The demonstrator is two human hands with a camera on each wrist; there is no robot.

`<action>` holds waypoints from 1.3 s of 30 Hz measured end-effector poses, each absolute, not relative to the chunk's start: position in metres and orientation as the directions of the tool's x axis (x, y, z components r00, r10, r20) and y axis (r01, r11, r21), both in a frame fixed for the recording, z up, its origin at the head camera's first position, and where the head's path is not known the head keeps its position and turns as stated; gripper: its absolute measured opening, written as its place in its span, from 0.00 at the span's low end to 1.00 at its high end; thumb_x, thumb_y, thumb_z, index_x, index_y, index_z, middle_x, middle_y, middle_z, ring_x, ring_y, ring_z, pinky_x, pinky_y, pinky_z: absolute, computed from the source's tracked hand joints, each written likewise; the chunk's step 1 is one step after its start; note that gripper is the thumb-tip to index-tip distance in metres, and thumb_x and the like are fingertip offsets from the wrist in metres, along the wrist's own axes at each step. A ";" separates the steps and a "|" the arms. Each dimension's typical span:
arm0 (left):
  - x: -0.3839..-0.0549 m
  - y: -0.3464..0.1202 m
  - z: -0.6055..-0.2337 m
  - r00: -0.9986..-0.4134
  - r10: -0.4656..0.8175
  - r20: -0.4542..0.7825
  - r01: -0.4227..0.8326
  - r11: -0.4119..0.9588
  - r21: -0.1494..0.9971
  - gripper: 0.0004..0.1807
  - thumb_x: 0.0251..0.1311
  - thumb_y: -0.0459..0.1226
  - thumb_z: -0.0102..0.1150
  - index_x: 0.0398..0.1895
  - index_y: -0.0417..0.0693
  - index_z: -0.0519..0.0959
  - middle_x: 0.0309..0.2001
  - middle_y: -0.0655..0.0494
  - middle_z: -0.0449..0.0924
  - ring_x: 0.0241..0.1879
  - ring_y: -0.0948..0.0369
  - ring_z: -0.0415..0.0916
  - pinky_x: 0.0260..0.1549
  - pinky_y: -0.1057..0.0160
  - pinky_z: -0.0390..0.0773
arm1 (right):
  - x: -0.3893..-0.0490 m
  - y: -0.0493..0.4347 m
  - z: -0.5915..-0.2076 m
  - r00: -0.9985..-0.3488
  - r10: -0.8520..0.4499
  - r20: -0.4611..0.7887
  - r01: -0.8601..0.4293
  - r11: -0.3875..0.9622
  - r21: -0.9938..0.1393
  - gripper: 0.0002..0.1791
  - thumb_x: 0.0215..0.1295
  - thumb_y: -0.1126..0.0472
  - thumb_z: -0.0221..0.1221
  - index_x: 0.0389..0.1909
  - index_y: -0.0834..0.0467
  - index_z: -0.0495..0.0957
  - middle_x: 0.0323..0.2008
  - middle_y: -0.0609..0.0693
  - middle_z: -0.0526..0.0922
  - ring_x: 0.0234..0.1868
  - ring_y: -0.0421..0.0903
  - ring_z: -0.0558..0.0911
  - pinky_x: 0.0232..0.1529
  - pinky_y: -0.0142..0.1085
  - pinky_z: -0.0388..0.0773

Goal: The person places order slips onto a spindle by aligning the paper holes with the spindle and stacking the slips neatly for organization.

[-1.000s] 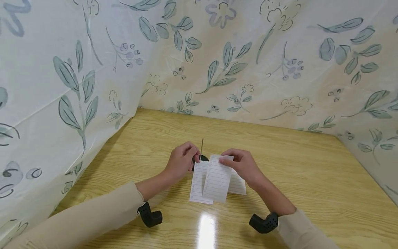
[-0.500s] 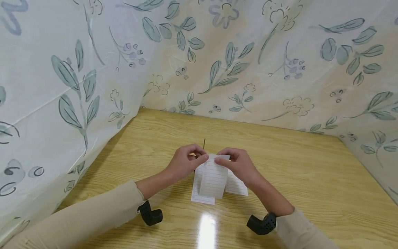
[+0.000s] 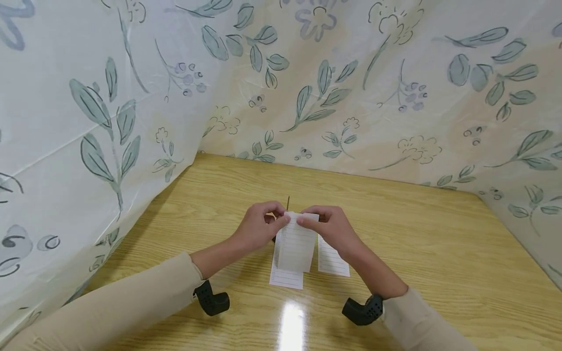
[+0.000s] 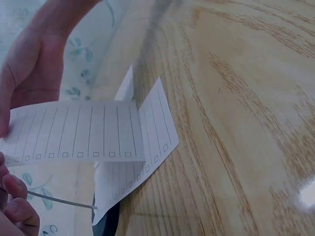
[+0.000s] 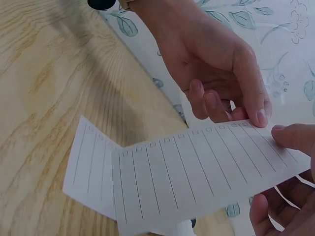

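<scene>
Both hands hold a lined checklist sheet [image 3: 296, 251] by its top edge. My right hand [image 3: 335, 229] pinches it with thumb in front and fingers behind. My left hand [image 3: 256, 224] pinches the top left corner, its thumb pressed on the paper. Close behind stands a thin upright metal spike [image 3: 288, 203] of a paper spike, passing by the left fingers in the left wrist view. Its black base [image 4: 107, 221] is mostly hidden. A second checklist sheet [image 3: 285, 280] sits low at the spike's foot, with the rod through its edge. The held sheet hangs in front of it.
Another lined paper [image 3: 333, 262] lies on the wood-grain table [image 3: 408, 243], partly under the right hand. A floral cloth [image 3: 307, 87] hangs behind the table and along its left side. Black wrist devices [image 3: 212, 301] sit at both cuffs.
The right hand has carried the sheet left, over the second sheet and toward the spike. The left hand has come from beside the rod to the sheet's corner and now pinches it.
</scene>
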State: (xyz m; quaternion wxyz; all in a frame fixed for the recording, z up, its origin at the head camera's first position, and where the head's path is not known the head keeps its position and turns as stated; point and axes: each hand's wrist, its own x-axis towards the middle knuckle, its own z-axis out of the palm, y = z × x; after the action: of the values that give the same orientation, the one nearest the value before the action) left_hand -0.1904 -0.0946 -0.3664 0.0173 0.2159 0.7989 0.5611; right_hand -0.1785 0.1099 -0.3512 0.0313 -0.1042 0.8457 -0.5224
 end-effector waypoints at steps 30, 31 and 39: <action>-0.207 -0.082 -0.347 -0.964 0.217 0.154 0.209 0.261 0.942 0.07 0.66 0.39 0.54 0.31 0.47 0.76 0.35 0.54 0.74 0.31 0.59 0.73 0.28 0.65 0.71 | -0.203 0.088 -0.334 -0.995 -0.097 0.023 -0.061 0.407 -0.912 0.14 0.65 0.53 0.60 0.42 0.59 0.83 0.42 0.54 0.81 0.39 0.48 0.75 0.39 0.36 0.73; -0.208 -0.081 -0.346 -0.966 0.212 0.146 0.200 0.260 0.945 0.07 0.66 0.39 0.54 0.31 0.48 0.76 0.34 0.55 0.73 0.31 0.59 0.72 0.28 0.65 0.71 | -0.204 0.088 -0.333 -0.996 -0.092 0.018 -0.053 0.401 -0.915 0.14 0.65 0.53 0.60 0.42 0.59 0.83 0.43 0.54 0.81 0.39 0.48 0.75 0.39 0.36 0.73; -0.214 -0.077 -0.338 -0.979 0.192 0.074 0.119 0.234 0.965 0.09 0.66 0.40 0.51 0.29 0.47 0.75 0.24 0.54 0.68 0.22 0.60 0.66 0.22 0.65 0.67 | -0.209 0.084 -0.328 -0.998 -0.059 0.011 -0.034 0.401 -0.915 0.14 0.65 0.54 0.60 0.43 0.60 0.82 0.45 0.55 0.80 0.41 0.48 0.76 0.39 0.35 0.74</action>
State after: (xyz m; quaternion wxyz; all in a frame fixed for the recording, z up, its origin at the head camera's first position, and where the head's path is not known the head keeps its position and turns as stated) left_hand -0.2136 -0.0771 -0.3383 0.0298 0.0989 0.7851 0.6107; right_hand -0.2093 0.0835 -0.3276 0.0117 -0.0278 0.8369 -0.5465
